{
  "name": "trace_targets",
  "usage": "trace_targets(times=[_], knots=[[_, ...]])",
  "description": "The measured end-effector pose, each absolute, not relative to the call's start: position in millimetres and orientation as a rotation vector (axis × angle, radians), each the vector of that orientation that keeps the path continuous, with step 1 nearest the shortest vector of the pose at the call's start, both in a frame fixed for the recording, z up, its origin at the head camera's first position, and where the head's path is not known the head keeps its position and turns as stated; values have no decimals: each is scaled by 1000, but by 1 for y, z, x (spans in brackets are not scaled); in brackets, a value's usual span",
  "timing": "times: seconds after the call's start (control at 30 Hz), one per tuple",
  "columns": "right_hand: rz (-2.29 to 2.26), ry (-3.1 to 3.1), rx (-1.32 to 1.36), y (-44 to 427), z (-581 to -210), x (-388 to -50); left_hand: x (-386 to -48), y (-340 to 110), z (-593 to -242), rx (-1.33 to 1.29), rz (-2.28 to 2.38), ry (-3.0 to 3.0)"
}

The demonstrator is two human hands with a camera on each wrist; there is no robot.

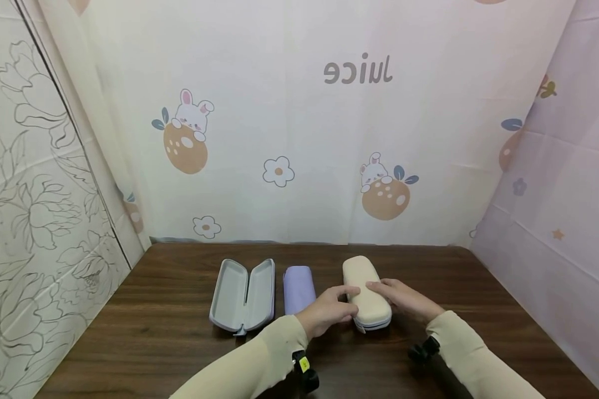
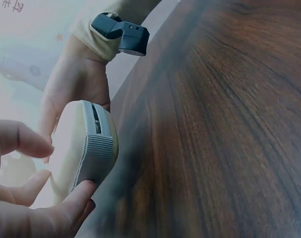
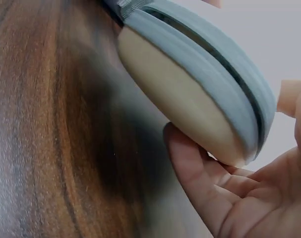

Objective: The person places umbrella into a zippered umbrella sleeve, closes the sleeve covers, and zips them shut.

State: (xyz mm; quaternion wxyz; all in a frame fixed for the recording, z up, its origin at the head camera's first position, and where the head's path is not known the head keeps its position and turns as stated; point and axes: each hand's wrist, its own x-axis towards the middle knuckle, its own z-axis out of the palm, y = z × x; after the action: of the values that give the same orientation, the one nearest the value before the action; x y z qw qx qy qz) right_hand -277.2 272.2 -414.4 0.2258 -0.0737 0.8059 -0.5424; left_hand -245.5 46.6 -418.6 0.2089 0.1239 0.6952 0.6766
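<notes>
A cream pencil case [image 1: 361,288] with a grey zip band is between both hands, to the right of the table's middle. My left hand [image 1: 329,310] holds its near left side; in the left wrist view the thumb [image 2: 81,196] touches beside the ribbed fabric tab [image 2: 96,151] at the end. From the other side, my right hand [image 1: 406,299] grips it, thumb on top. A fingertip [image 3: 177,141] reaches under the cream shell in the right wrist view. A narrow dark gap runs along the grey band there. The case's inside is hidden.
Left of the hands, a purple case [image 1: 298,288] lies closed, its near end partly covered by my left hand. Farther left an opened grey case [image 1: 244,296] lies spread out. Printed curtains [image 1: 289,111] hang behind the dark wooden table [image 1: 169,316].
</notes>
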Motion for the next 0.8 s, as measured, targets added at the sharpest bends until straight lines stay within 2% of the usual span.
trace_targets(times=[0.17, 0.5, 0.8], knots=[[-1531, 2210, -258, 272, -412, -280, -248, 43, -417, 429, 1882, 1945], [-1583, 2188, -186, 273, -407, -281, -249, 33, -410, 529, 1836, 2106], [-1613, 2205, -177, 274, -405, -282, -248, 22, -404, 772, 1608, 2315]])
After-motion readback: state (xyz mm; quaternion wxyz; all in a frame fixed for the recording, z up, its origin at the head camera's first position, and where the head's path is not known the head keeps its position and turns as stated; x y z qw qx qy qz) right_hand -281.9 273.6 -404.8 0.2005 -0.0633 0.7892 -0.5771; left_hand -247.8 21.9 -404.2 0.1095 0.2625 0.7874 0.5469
